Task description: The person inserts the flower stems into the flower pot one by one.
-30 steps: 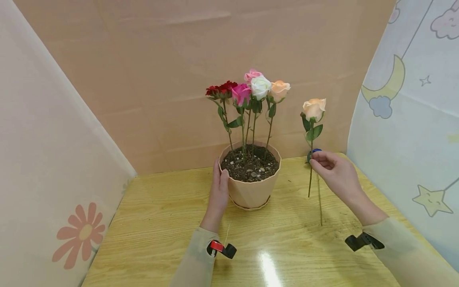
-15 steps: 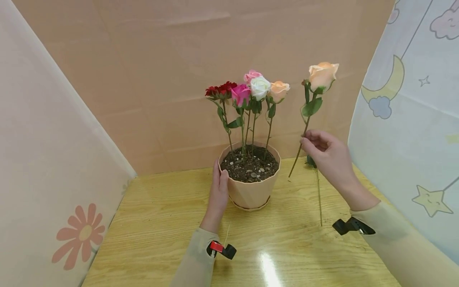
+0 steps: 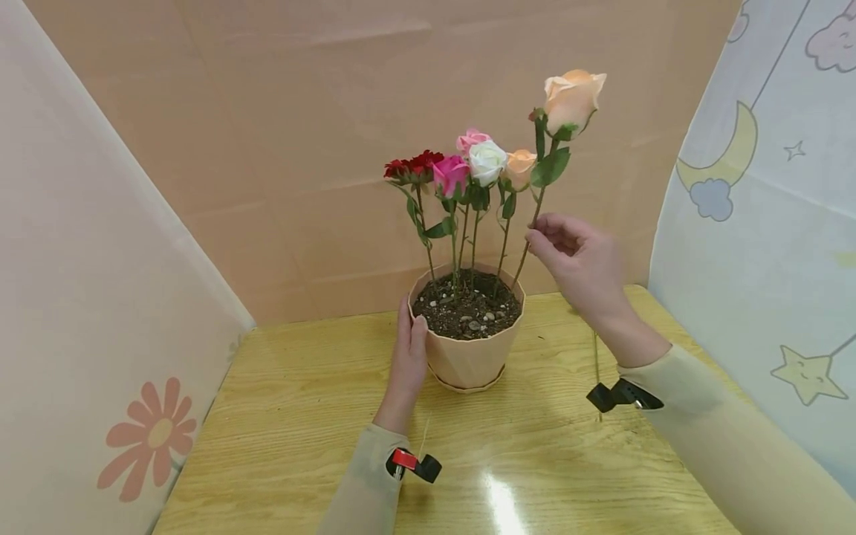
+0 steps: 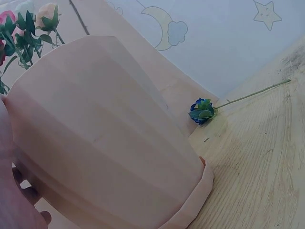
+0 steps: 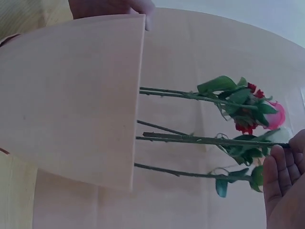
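My right hand pinches the stem of a peach rose between thumb and fingers, bloom up and stem tilted. In the right wrist view the stem's bare lower end shows just above the rim. My left hand holds the left side of a peach flowerpot, thumb near the rim. Dark soil with pebbles fills the pot. Standing in it are red flowers, a magenta rose, a pink rose, a white rose and another peach rose.
A blue rose lies on the wooden table to the pot's right; in the head view my right hand hides its bloom. A peach cloth hangs behind, with patterned cloths at both sides.
My right hand has lifted the peach rose from beside the blue rose and carried it up and left to the pot's right rim. The left hand and pot stay put.
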Demonstrator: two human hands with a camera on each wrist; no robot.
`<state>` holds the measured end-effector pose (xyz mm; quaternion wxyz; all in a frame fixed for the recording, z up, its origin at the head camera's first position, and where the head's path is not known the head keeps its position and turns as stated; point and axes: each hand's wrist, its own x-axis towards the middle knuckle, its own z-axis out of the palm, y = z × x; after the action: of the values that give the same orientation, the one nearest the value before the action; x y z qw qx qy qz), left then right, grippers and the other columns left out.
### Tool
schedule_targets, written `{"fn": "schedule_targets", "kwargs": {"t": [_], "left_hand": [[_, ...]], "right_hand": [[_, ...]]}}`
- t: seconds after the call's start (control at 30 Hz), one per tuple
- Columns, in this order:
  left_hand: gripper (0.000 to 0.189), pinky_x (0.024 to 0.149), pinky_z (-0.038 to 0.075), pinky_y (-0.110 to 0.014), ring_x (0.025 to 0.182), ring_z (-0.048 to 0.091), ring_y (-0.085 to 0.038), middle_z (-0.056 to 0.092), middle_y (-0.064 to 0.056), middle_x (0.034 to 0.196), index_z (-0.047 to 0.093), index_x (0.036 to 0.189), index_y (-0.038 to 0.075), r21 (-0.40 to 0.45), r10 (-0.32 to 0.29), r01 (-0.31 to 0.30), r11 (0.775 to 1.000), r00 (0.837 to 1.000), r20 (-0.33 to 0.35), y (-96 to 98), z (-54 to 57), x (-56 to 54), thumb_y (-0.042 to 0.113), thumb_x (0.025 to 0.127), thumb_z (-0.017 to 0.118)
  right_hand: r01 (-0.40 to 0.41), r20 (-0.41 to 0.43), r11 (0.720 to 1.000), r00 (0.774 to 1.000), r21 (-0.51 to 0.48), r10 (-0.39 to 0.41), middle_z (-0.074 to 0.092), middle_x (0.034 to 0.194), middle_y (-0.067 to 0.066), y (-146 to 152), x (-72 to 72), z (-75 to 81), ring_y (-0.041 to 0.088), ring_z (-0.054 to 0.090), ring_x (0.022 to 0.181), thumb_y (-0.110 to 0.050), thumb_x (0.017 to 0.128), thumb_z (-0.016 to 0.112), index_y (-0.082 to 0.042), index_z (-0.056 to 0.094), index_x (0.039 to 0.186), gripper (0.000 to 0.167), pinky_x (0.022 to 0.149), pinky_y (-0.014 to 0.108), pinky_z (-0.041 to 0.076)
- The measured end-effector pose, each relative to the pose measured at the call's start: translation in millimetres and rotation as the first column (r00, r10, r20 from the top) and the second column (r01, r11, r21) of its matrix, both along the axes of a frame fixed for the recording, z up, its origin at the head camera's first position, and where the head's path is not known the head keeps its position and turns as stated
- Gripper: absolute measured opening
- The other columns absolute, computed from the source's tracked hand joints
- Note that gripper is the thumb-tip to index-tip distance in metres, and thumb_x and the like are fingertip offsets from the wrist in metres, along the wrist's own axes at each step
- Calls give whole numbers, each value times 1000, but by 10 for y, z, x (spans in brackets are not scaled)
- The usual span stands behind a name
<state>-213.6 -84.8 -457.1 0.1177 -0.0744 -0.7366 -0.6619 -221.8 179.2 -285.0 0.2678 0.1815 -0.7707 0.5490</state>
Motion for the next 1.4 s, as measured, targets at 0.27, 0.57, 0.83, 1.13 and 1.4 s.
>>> {"fn": "schedule_targets", "kwargs": {"t": [0.27,0.57,0.83,1.13,1.4], "left_hand": [[65,131,20,-64,167,17,-36,9,-1,185,8,180,30,-37,18,-17,999,1000,20,7,20,10,46,122,34],[67,130,20,-65,167,17,-36,8,0,185,6,180,34,-49,15,-12,999,999,44,20,20,26,50,121,34],[66,130,19,-66,167,16,-36,7,-3,185,7,180,30,-56,27,-25,998,999,27,15,6,27,48,122,33],[67,130,18,-67,167,16,-37,8,-1,185,8,180,31,-56,28,-26,998,999,31,10,-9,20,50,121,33],[67,130,20,-67,167,18,-37,7,1,185,7,180,35,-62,23,-20,998,999,47,18,19,39,52,121,33]], "right_hand": [[-42,25,997,999,70,40,78,107,13,-213,-160,-192,10,70,89,-15,107,76,2,80,118,21,81,17,55],[-55,71,990,996,133,46,79,109,11,-269,-279,-361,17,71,91,-20,108,74,-2,80,121,24,78,17,55],[-55,80,985,996,163,42,78,108,9,-288,-316,-397,19,71,91,-17,108,74,-4,80,121,19,78,19,54],[-39,78,975,997,219,22,80,107,11,-306,-345,-455,21,73,92,-17,109,73,-4,80,121,19,79,18,55],[-18,74,969,997,246,0,80,107,11,-304,-375,-481,24,74,94,-16,110,72,-3,81,121,20,79,17,53]]}}
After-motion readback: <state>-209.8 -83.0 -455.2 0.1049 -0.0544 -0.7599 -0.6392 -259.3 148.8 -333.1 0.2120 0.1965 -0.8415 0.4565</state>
